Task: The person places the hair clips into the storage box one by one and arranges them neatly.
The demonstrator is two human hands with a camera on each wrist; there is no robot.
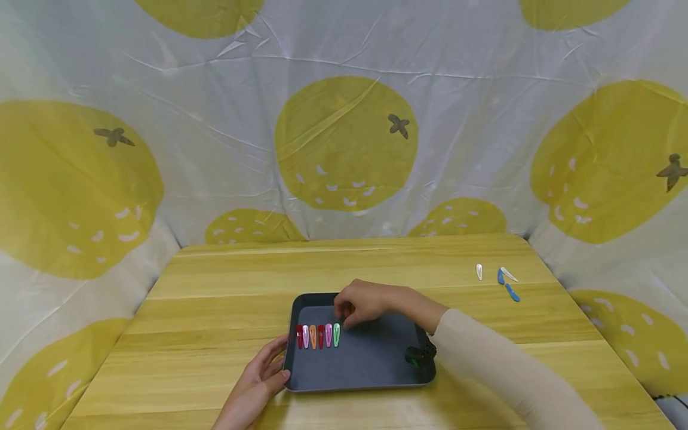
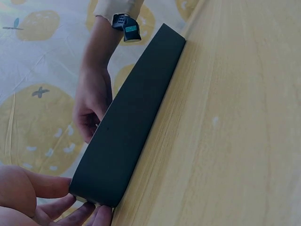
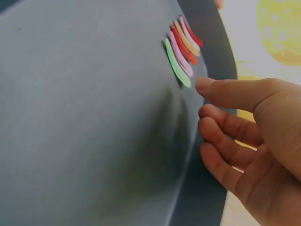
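Observation:
A dark grey rectangular tray (image 1: 371,367) lies on the table, with a side-by-side row of snap hair clips on its left part. From the left they run red (image 1: 300,336), pale pink, orange, red, pink and green (image 1: 336,335). My left hand (image 1: 258,376) grips the tray's near left corner, thumb at the rim and fingers against the side wall (image 2: 127,117). Over the tray's far part is my right hand (image 1: 365,301), fingers loosely bent and holding nothing. In the right wrist view its thumb tip is close to the end of the green clip (image 3: 177,66).
Two white clips, one standing apart (image 1: 479,272) and one leaning (image 1: 509,275), lie with two blue clips (image 1: 513,292) at the table's far right. A small black device (image 1: 421,354) is on my right wrist. Patterned cloth (image 1: 344,48) hangs behind the wooden table (image 1: 188,334).

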